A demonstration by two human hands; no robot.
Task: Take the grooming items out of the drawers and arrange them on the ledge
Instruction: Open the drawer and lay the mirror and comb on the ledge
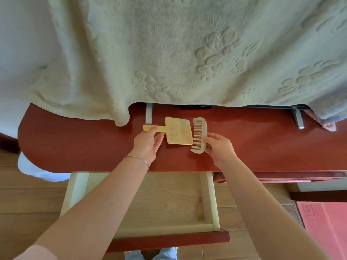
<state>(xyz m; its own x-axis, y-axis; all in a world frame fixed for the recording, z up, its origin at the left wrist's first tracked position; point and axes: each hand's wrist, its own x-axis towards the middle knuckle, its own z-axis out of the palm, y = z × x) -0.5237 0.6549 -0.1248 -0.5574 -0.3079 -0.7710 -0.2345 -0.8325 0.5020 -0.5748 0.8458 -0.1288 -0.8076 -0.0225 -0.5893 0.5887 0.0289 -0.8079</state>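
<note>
Both hands over ledge [75,147]: left hand [148,143] pinching mirror [178,130] handle, right hand [217,145] gripping comb [199,135].

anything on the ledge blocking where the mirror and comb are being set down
Nothing visible does. The left hand holds the yellow hand mirror by its handle and the right hand holds the comb, both over bare red ledge. The draped blanket hangs farther back.

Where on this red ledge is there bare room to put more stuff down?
Bare ledge runs left of the yellow paddle mirror, under the blanket's hem, and right of the comb out to the metal bracket. The middle is crowded: left hand and right hand hold both items.
</note>
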